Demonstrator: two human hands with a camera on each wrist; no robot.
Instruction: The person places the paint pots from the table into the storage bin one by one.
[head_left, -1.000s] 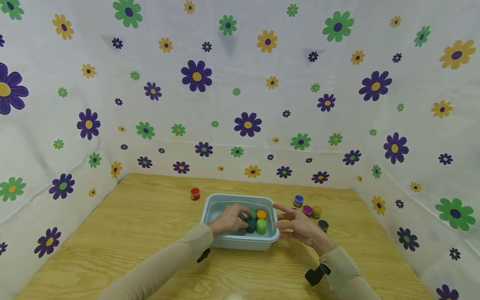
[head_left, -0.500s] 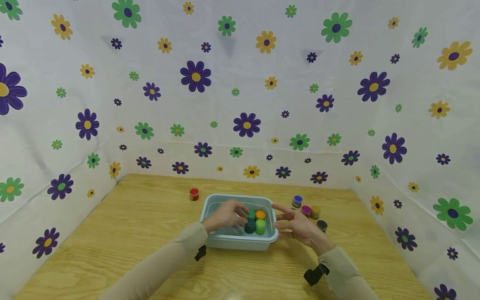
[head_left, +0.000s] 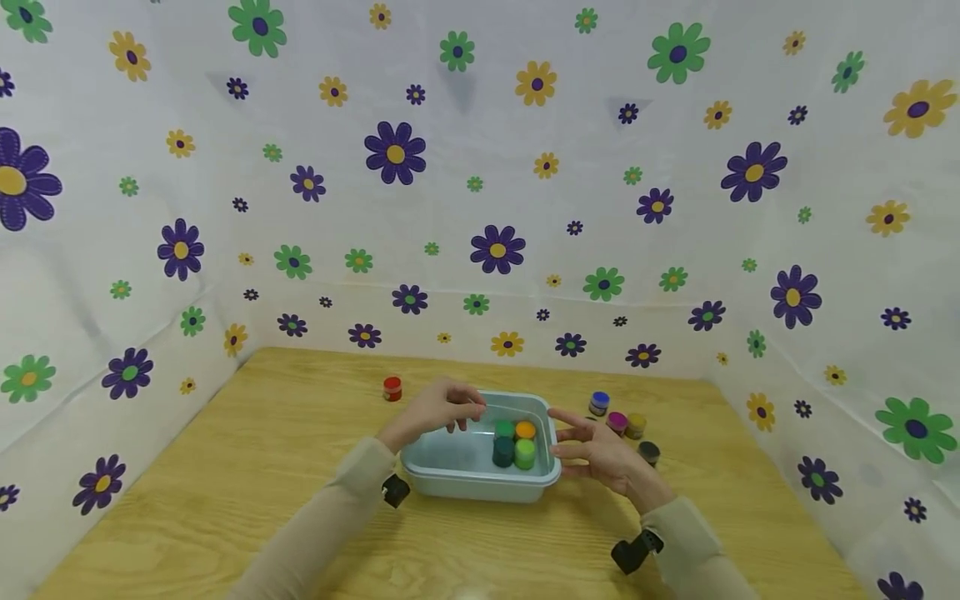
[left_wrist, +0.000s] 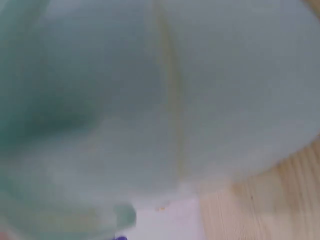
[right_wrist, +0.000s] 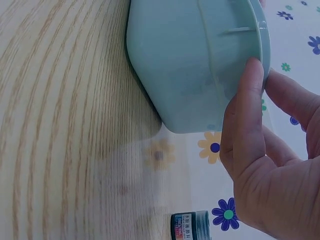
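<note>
A pale blue plastic tub (head_left: 480,487) stands on the table. Grouped in its right half are small paint jars: a dark teal jar (head_left: 503,451), a light green jar (head_left: 525,454), a green jar (head_left: 504,429) and an orange jar (head_left: 525,430). Over the tub's left part hovers my left hand (head_left: 438,408), fingers loosely bent, holding nothing visible. My right hand (head_left: 603,454) rests its nearly straight fingers against the tub's right end. The right wrist view shows a fingertip (right_wrist: 254,67) touching the outer wall just below the rim. The left wrist view is mostly blurred tub wall (left_wrist: 240,100).
A red jar (head_left: 392,389) stands behind the tub to the left. Right of the tub are a blue jar (head_left: 598,403), a magenta jar (head_left: 617,422), a yellow jar (head_left: 635,426) and a dark jar (head_left: 648,452). Flowered cloth (head_left: 450,217) encloses the wooden table (head_left: 465,550).
My left hand has let go of the dark teal jar in the tub and moved up and left. The right hand stays at the tub's right end.
</note>
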